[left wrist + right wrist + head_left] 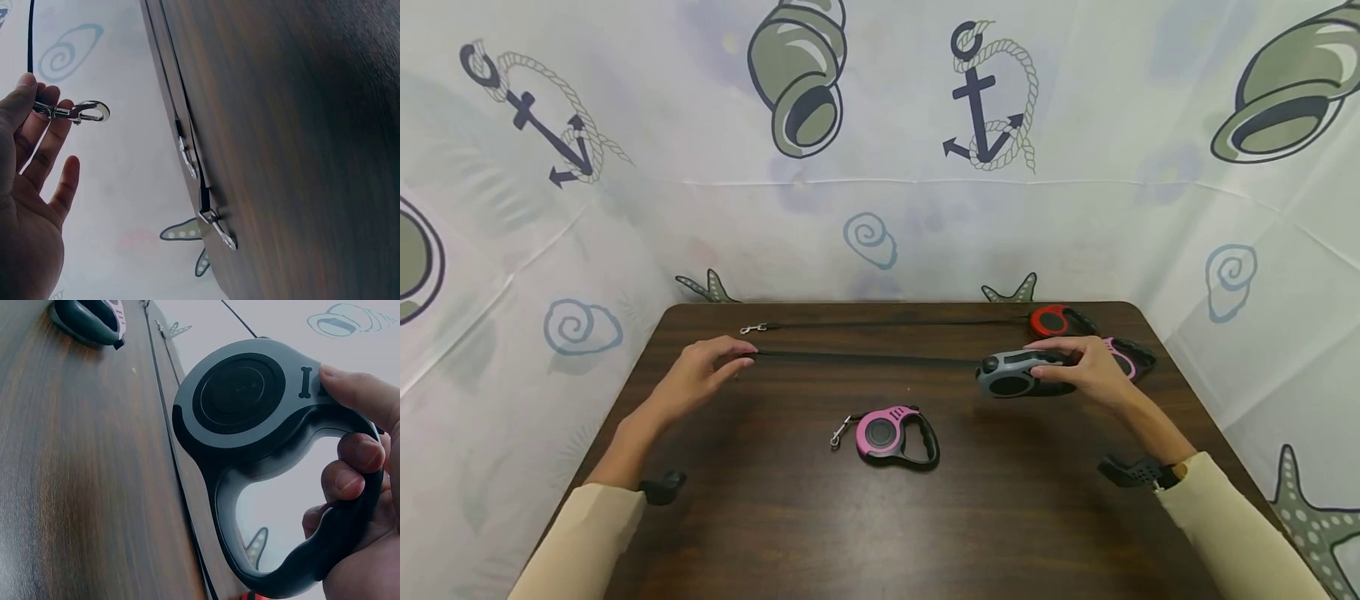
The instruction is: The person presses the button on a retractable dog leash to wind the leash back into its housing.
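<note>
My right hand (1093,371) grips the black handle of a grey retractable dog leash (1011,372), raised over the right side of the table. In the right wrist view, fingers curl through the handle loop and the thumb lies on the grey casing (240,394). A black strap (865,358) runs taut from it to my left hand (700,371). In the left wrist view, the left thumb and fingers pinch the strap's end beside its silver clip (81,111). A pink retractable leash (880,433) lies in front, between the hands, its clip (841,432) pointing left.
Along the back of the dark wooden table (865,533) lies a red retractable leash (1047,321), its strap drawn out left to a clip (752,328). Another pink leash (1123,358) is partly hidden behind the right hand. A patterned curtain (895,233) stands behind.
</note>
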Demonstrator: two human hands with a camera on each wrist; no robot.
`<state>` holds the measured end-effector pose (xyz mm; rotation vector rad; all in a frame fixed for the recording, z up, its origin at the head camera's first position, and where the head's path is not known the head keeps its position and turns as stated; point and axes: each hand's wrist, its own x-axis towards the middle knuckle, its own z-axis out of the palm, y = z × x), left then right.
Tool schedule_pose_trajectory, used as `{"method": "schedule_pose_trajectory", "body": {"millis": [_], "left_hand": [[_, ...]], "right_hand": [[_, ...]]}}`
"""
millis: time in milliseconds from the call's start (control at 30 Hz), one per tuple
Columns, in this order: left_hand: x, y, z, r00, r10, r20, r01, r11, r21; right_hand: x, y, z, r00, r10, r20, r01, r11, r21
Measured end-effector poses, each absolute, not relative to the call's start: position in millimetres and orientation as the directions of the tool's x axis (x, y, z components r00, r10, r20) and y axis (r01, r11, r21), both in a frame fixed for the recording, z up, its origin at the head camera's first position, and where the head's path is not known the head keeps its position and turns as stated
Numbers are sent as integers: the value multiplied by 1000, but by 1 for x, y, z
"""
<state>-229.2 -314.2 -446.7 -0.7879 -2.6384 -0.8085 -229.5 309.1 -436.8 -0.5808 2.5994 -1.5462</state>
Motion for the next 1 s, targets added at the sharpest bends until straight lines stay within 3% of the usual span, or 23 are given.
{"method": "schedule_pose_trajectory", "body": {"millis": [1000], "left_hand": [[-229,-276,-448,-776,459,433,629,623,466]], "right_hand": [[-227,277,-438,-917,-367,159,-289,335,-897]]}}
